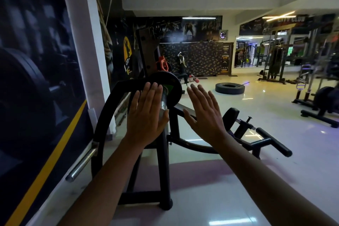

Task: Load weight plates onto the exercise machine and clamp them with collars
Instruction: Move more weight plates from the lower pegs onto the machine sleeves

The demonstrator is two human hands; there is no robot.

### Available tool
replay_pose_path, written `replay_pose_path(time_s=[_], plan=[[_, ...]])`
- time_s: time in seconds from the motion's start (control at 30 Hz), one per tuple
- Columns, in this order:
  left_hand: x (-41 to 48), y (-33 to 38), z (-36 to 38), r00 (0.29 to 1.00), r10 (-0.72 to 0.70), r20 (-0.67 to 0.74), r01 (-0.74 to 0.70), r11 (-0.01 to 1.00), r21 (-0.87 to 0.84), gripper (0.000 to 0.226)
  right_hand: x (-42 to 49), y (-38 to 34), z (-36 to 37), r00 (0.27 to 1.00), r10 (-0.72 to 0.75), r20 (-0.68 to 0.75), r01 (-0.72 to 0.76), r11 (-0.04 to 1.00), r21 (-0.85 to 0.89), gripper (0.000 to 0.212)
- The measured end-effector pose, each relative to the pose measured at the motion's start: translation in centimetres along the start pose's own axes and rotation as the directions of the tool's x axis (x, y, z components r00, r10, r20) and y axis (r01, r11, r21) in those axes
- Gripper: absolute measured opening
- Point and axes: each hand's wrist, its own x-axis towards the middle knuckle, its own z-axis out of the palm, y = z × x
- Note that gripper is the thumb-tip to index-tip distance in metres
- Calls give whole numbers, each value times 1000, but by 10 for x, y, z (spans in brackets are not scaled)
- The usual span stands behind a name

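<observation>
Gym room, glossy pale floor (238,180), truck tyre (230,88) lying flat farther back. Black weight plate (172,83) seated on chrome sleeve (163,103) of black plate-loaded machine (163,161). Left hand (146,115) and right hand (203,113) flat, fingers spread, either side of sleeve, holding nothing. Orange collar (162,63) behind plate.

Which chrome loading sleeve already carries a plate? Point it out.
The upper sleeve between the two open hands: a black weight plate sits on it. The lower sleeve, sticking out near the wall poster, is bare.
</observation>
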Motion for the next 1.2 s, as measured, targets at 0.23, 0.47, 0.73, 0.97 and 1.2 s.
replay_pose_path(time_s=[0.23, 0.47, 0.73, 0.97, 1.2], plan=[[1, 61, 4, 1000, 16, 6, -16, 999, -47, 58, -38, 37, -37, 1000, 29, 10, -29, 999, -34, 58], [30, 139, 49, 1000, -6, 19, 6, 999, -39, 57, -61, 128, -48, 996, 43, 83, -40, 998, -41, 59], [69, 196, 128, 997, -56, 59, 56, 998, -2, 58, -56, 233, -24, 986, 18, 166, -20, 1000, 15, 60], [94, 187, 206, 997, -53, 64, 47, 994, 99, 59, -31, 296, 47, 981, -30, 190, 12, 995, 96, 62], [131, 146, 286, 987, -142, 74, 127, 975, 182, 60, 22, 336, 146, 987, -69, 146, 39, 979, 200, 61]])
